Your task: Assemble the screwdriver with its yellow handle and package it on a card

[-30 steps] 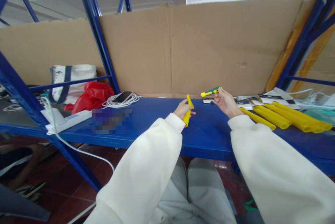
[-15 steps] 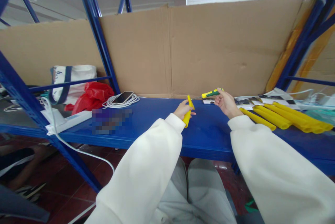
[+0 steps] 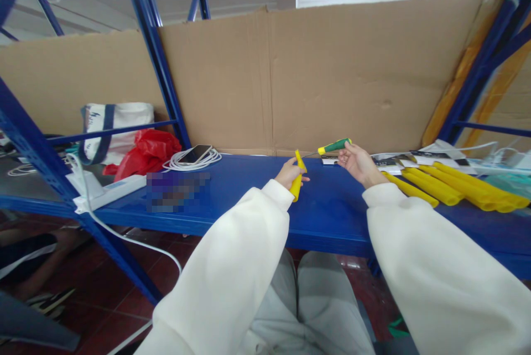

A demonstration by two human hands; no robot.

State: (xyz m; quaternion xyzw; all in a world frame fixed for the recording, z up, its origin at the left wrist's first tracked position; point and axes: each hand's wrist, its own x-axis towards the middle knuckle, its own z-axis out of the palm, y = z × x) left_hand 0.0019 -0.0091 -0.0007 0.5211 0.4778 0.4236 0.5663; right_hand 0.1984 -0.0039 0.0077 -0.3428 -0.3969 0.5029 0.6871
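Left hand (image 3: 289, 174) and right hand (image 3: 360, 163) are both occupied above the middle of the blue shelf (image 3: 243, 186). The left has its fingers wrapped around a yellow plastic tube (image 3: 296, 189), held tilted off vertical; the right pinches the tail end of a green-and-yellow screwdriver (image 3: 337, 146), its other fingers loosely curled. The screwdriver's thin shaft points at the tube's upper end; whether its tip touches or enters the tube is too fine to tell.

As far as progress can be judged, tube and screwdriver are both taken up and lined up, so this piece looks partway through, not set down as finished. At the right of the shelf lies a row of yellow tubes (image 3: 433, 185), side by side and out of both hands; whether they are done or waiting cannot be told. A smartphone (image 3: 196, 153) rests with a coiled white cable (image 3: 207, 162) at the shelf's left rear, apparently no part of this work.
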